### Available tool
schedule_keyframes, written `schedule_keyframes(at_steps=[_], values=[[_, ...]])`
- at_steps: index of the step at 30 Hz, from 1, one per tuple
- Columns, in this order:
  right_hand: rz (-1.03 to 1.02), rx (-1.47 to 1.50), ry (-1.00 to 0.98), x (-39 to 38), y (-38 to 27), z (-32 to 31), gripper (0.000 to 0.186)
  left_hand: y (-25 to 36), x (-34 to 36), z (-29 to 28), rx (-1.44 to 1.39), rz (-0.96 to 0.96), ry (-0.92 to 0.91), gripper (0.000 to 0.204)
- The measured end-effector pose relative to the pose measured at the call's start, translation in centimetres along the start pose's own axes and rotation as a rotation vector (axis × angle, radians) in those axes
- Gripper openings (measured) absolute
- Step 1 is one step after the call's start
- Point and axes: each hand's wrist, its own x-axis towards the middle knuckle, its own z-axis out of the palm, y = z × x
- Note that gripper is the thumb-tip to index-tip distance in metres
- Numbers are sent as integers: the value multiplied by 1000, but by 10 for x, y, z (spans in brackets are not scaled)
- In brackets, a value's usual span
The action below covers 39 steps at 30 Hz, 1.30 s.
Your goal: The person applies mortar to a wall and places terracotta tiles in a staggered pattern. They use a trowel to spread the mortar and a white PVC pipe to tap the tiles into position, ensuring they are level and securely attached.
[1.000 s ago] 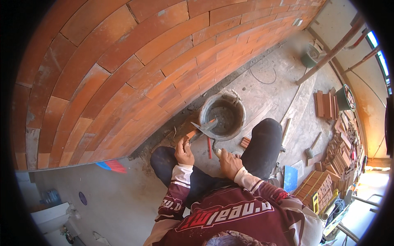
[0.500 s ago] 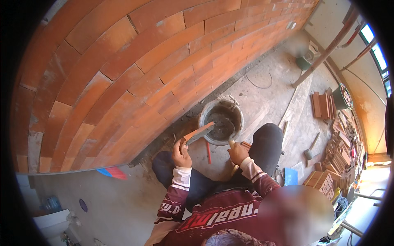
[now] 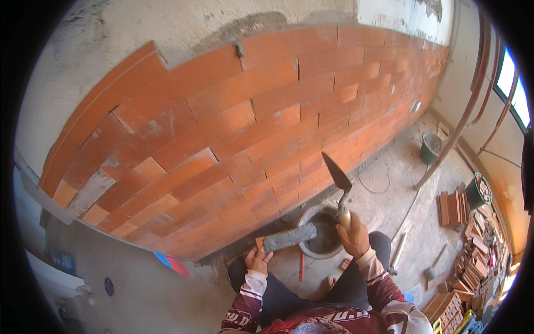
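My left hand (image 3: pixel 258 260) grips one end of a thin orange brick tile (image 3: pixel 260 243). A thick layer of grey mortar (image 3: pixel 289 237) covers the tile's upward face. In my right hand (image 3: pixel 354 238) is the wooden handle of a pointing trowel (image 3: pixel 336 171), its pointed metal blade raised up and to the left. Below both hands stands a round mortar bucket (image 3: pixel 305 249) with wet grey mix inside; the tile's far end overlaps its rim in view. Ahead rises a wall faced with orange brick tiles (image 3: pixel 222 139), its top row stepped at the left.
Stacked tiles (image 3: pixel 453 209) and a heap of loose ones (image 3: pixel 473 261) lie at the right. A mallet (image 3: pixel 431 271) rests on the floor near them. Green buckets (image 3: pixel 431 147) and metal poles (image 3: pixel 467 111) stand farther back. A red stick (image 3: pixel 302 267) lies by the mortar bucket.
My right hand has lifted, bringing the trowel up into clear sight. The tile in my left hand has turned so its mortared face shows. The view has tilted up, revealing more wall.
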Motion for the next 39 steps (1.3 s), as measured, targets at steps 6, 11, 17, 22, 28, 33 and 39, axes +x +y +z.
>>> schedule_keyframes(at_steps=[6, 11, 17, 22, 28, 33, 39], values=[[-225, 203, 70, 90, -93, -37, 42, -16, 1, -14, -131, -168, -94, 28], [-375, 472, 96, 147, -137, -19, 39, -27, 1, -24, -211, -227, -159, 19], [-267, 688, -16, 178, -168, -2, 42, -28, 2, -34, -200, -262, -153, 24], [-251, 807, -81, 184, -173, 12, 39, -42, 11, -51, -203, -286, -168, 28], [-303, 600, -124, 174, -166, 11, 37, -62, 25, -64, -154, -326, -118, 22], [-171, 480, -177, 116, -93, 13, 36, -51, 20, -63, -92, -316, -108, 17], [-11, -257, -420, 18, 38, 9, 51, -14, -4, -68, -53, -282, -112, 13]])
